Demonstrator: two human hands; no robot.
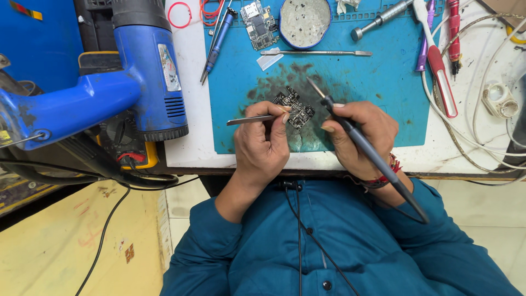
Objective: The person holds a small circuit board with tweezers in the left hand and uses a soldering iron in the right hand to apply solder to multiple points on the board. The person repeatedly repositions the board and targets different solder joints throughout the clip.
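Observation:
A small dark circuit board [294,107] lies on a scorched patch of the blue work mat [378,82]. My left hand [262,143] grips metal tweezers [251,119], their tips touching the board's left side. My right hand [359,134] holds a slim black soldering iron [366,146] like a pen. Its metal tip [314,86] hovers just above and to the right of the board. The iron's cord runs back over my blue sleeve.
A blue hot-air gun [139,71] stands at the left. At the mat's far edge lie a second circuit board [259,24], a round tin [304,21], a metal spatula [315,53], a blue pen tool [219,41], screwdrivers and a red-white tool [438,66]. White cables [482,115] coil at right.

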